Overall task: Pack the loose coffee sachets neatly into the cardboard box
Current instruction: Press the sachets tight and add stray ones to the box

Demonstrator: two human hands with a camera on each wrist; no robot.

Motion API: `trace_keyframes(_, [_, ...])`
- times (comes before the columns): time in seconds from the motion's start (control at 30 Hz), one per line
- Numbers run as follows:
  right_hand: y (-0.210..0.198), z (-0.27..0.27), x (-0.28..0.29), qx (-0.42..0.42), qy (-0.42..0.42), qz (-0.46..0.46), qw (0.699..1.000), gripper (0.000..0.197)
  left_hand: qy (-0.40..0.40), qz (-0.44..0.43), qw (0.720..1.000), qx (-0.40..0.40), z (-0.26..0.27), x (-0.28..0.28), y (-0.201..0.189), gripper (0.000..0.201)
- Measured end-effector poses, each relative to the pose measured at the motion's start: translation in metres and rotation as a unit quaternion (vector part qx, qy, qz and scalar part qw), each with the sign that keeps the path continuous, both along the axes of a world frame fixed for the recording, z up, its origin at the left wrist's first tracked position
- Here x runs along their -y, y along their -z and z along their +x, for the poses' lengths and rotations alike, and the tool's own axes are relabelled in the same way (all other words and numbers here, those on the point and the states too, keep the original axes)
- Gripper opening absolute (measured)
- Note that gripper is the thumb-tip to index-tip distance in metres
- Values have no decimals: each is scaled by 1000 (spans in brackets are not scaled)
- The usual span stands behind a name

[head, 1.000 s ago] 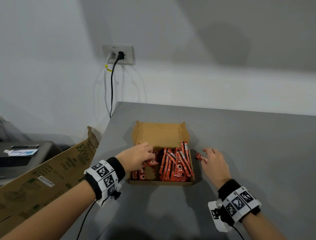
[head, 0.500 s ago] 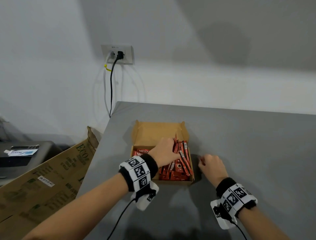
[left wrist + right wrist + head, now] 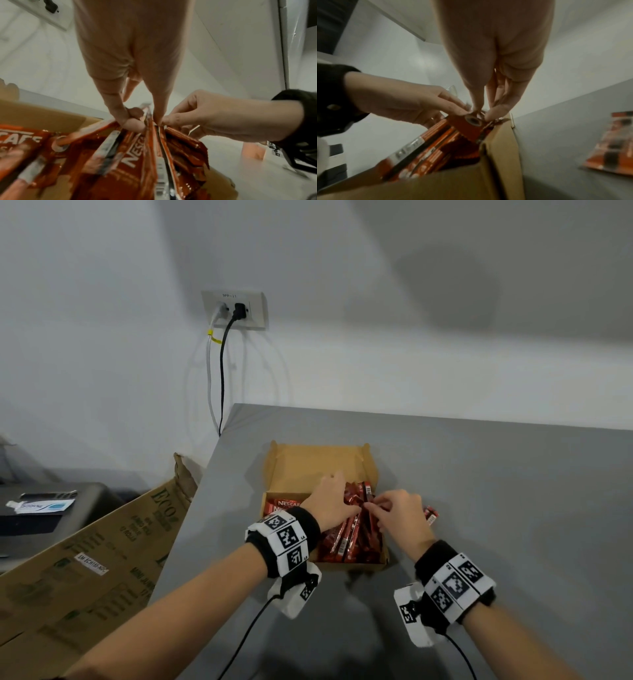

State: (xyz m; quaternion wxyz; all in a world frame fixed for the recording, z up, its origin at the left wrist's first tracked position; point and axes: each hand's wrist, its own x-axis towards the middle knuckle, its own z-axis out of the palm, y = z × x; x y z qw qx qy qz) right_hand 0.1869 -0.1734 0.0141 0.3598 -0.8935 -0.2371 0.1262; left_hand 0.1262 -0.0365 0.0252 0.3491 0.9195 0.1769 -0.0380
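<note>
sachets (image 3: 346,537), one box (image 3: 310,462), two hands

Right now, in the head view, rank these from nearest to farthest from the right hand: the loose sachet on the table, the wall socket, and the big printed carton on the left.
From the right hand:
1. Loose sachet, just to its right on the grey table.
2. Printed carton, far left, beside the table.
3. Wall socket, high on the wall, back left.

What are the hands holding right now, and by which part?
Both hold sachet ends over the cardboard box: the left hand steadies the sachet bundle, the right hand pinches a sachet tip.
</note>
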Motion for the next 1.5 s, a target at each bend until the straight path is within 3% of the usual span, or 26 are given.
trace_keyframes(0.2, [0, 3, 5, -11, -31, 9, 999, 15, 5, -1, 999, 38, -6, -9, -3, 61])
trace_keyframes(0.3, [0, 13, 16, 49, 2, 10, 999, 14, -37, 74, 995, 50, -13, -34, -12, 32])
trace_keyframes(0.43, [15, 33, 43, 76, 62, -137, 986, 27, -26, 177, 983, -49, -42, -68, -11, 17])
trace_keyframes(0.5, [27, 32, 50, 61, 58, -233, 969, 38, 17, 210, 972, -98, -54, -69, -4, 18])
trace_keyframes(0.57, [38, 28, 52, 50, 60, -262, 962, 45, 42, 229, 966, -109, -59, -63, 6, 23])
trace_keyframes(0.73, [42, 28, 49, 12, 72, -199, 977, 47, 45, 353, 933, -50, -58, -46, 20, 26])
trace_keyframes(0.9, [33, 26, 51, -1, 64, -178, 982, 41, 56, 376, 923, -62, -58, -43, 33, 42])
trace_keyframes(1.03, [21, 23, 46, 37, 76, -120, 989, 53, 68, 361, 929, -48, -59, -45, 39, 43])
trace_keyframes(1.17, [-5, 21, 28, 131, 57, -13, 990, 43, 84, 319, 943, -41, -61, -47, 39, 38])
trace_keyframes(1.27, [-29, 13, 10, 111, 34, 60, 991, 44, 86, 288, 953, -38, -62, -47, 40, 38])
trace_keyframes(1.5, [-44, -6, -24, 61, -41, 114, 991, 22, 103, 286, 952, -39, -65, -47, 44, 37])
